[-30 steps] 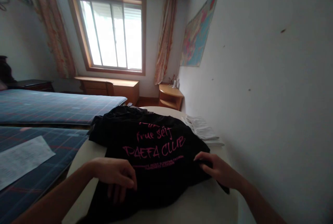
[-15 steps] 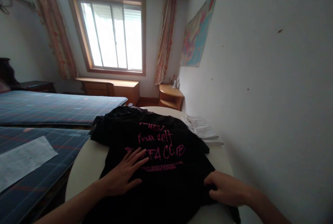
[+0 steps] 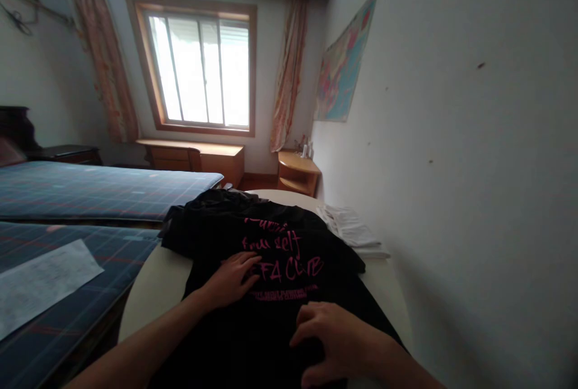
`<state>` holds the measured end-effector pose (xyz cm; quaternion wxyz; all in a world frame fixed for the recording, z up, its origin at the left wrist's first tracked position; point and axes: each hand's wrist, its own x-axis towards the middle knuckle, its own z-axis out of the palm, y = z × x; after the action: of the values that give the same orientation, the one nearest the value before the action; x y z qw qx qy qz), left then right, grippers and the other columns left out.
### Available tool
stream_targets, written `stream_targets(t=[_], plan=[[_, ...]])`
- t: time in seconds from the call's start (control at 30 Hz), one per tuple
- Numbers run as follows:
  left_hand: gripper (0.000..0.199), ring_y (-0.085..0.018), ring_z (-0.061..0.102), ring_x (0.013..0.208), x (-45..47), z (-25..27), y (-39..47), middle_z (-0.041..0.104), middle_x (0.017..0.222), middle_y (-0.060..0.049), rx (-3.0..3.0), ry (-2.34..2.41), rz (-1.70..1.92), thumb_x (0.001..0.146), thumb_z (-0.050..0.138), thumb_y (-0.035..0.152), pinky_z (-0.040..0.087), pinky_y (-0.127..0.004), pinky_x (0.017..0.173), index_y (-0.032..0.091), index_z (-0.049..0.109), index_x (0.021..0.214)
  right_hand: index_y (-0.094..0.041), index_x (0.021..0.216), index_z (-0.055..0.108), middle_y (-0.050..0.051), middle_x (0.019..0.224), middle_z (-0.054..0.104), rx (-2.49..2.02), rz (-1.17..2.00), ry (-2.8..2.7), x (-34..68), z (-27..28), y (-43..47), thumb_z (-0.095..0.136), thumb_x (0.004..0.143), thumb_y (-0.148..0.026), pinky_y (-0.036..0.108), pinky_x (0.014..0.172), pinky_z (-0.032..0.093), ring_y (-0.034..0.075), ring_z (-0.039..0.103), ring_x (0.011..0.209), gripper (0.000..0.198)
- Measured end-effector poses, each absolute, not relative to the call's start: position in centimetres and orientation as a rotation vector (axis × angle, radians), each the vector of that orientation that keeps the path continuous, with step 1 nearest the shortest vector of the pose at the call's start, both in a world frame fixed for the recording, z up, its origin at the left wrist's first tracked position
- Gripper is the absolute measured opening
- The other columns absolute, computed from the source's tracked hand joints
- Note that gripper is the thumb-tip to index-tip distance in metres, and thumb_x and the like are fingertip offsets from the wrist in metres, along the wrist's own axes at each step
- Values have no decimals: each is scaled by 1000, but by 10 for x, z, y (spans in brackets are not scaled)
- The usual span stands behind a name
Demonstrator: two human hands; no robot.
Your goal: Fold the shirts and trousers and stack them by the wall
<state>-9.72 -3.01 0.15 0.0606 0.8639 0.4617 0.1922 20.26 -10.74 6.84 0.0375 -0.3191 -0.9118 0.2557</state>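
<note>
A black T-shirt (image 3: 275, 329) with pink lettering lies spread over a round, pale table (image 3: 144, 292). On the left part of the lettering rests my left hand (image 3: 232, 279), its fingers stretched out over the cloth. Lower and to the right is my right hand (image 3: 332, 338), over the lower front of the shirt with fingers bent and thumb apart, nothing between them. Whether its fingertips touch the cloth I cannot tell. The shirt's bottom hem runs out of view below.
Folded white cloth (image 3: 352, 229) lies at the table's right edge by the wall. More dark fabric (image 3: 221, 198) is bunched at the far left edge. To the left stand beds with blue plaid mattresses (image 3: 112, 187), a paper sheet (image 3: 49, 283) on the nearer one.
My right hand has let go of the shirt's right edge and moved left over its front. My left hand has shifted slightly right. The shirt's right side now lies flatter.
</note>
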Motion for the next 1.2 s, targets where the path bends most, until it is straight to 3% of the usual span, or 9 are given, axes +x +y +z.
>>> stream_targets(t=[0.13, 0.23, 0.33, 0.43, 0.63, 0.77, 0.97, 1.07, 1.2], plan=[[57, -31, 26, 147, -99, -11, -31, 30, 161, -3, 2653, 1325, 386, 96, 49, 44, 22, -57, 118, 37, 35, 150, -31, 110, 75, 3, 107, 70, -918, 667, -2829, 192, 60, -97, 55, 93, -51, 33, 97, 43, 19, 63, 100, 33], [59, -33, 22, 148, -105, -14, -38, 24, 163, -3, 2691, 1269, 322, 96, 46, 49, 16, -62, 118, 40, 28, 152, -36, 138, 55, 8, 141, 55, -933, 612, -2862, 197, 53, -89, 67, 83, -53, 48, 109, 33, 30, 50, 128, 60], [60, -33, 28, 146, -108, -8, -48, 28, 161, -4, 2728, 1237, 353, 95, 47, 48, 19, -60, 118, 38, 29, 152, -40, 151, 32, 11, 163, 21, -881, 685, -2947, 204, 38, -88, 79, 68, -57, 61, 114, 20, 41, 21, 146, 97], [56, -31, 43, 134, -106, 7, -55, 47, 148, -5, 2745, 1240, 409, 89, 57, 47, 35, -50, 111, 35, 45, 143, -43, 152, 26, 10, 165, 9, -796, 710, -2989, 204, 17, -97, 77, 75, -51, 62, 115, 16, 42, 10, 148, 93], [28, -23, 63, 94, -89, 26, -39, 68, 94, -5, 2652, 1465, 503, 98, 42, 41, 49, -39, 90, 24, 64, 99, -48, 141, 45, 5, 155, 37, -684, 525, -2991, 176, 15, -120, 54, 98, -36, 50, 106, 38, 33, 40, 136, 47], [32, -26, 52, 125, -83, 9, -23, 60, 132, -7, 2665, 1461, 672, 95, 49, 34, 40, -44, 108, 26, 60, 124, -39, 139, 52, 5, 142, 53, -620, 609, -2957, 169, 53, -109, 62, 90, -48, 42, 109, 36, 27, 50, 128, 51], [62, -35, 25, 147, -100, -9, -37, 31, 160, -5, 2614, 1471, 358, 93, 51, 49, 25, -58, 116, 35, 35, 150, -38, 154, 24, 12, 163, 18, -785, 518, -2925, 186, 36, -92, 61, 82, -66, 64, 116, 12, 40, 15, 148, 86], [57, -34, 40, 138, -105, 7, -50, 45, 152, -5, 2640, 1430, 327, 91, 53, 51, 36, -52, 110, 35, 45, 145, -43, 154, 19, 9, 164, 17, -711, 341, -2933, 182, -13, -102, 61, 89, -54, 63, 115, 21, 38, 22, 147, 78], [36, -28, 66, 100, -94, 35, -45, 71, 107, -7, 2604, 1581, 260, 97, 43, 48, 50, -41, 88, 27, 65, 116, -50, 147, 33, 4, 156, 38, -756, 164, -2885, 160, -45, -118, 48, 100, -41, 51, 107, 39, 33, 42, 137, 50]])
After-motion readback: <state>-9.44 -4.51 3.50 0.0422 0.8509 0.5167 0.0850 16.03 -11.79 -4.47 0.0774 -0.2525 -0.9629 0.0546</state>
